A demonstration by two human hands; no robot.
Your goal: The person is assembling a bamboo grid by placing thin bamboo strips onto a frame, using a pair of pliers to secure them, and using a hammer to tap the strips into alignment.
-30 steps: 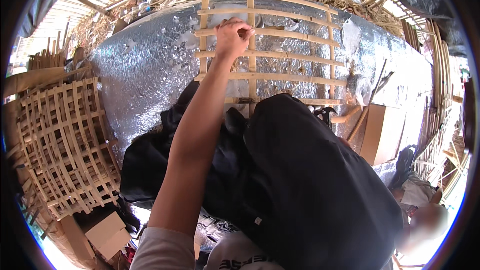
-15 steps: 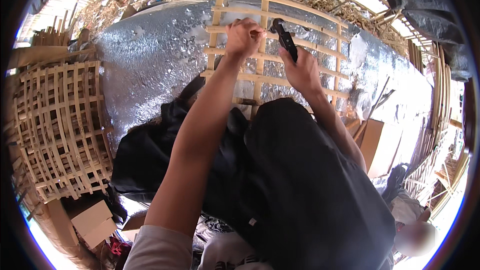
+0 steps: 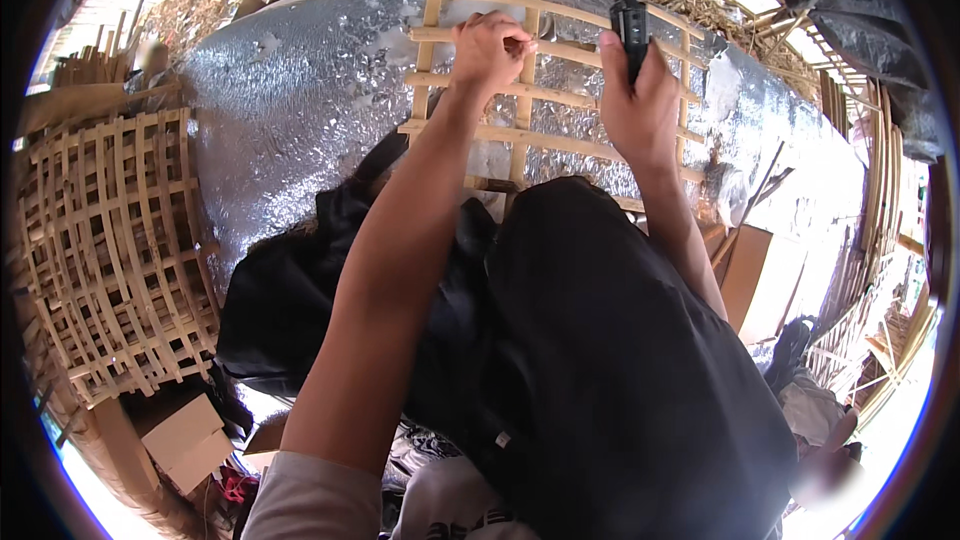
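A lattice of pale bamboo slats (image 3: 570, 92) lies in front of my knees on a silvery foil sheet (image 3: 270, 90). My left hand (image 3: 490, 48) is closed in a pinch over the lattice, beside an upright slat where it crosses a cross slat. What the fingertips hold is too small to make out. My right hand (image 3: 645, 105) grips the black handle of a hammer (image 3: 630, 25), its head raised toward the far edge of the lattice. The thumb lies along the handle.
At the left stands a stack of finished-looking bamboo lattices (image 3: 115, 250). Cardboard boxes lie at the lower left (image 3: 185, 440) and right (image 3: 765, 275). Bamboo poles (image 3: 880, 180) lean at the right. Part of another person (image 3: 810, 410) shows at the lower right.
My right hand has lifted the hammer up and to the right, away from my left hand. My left hand keeps its pinch at nearly the same spot on the lattice.
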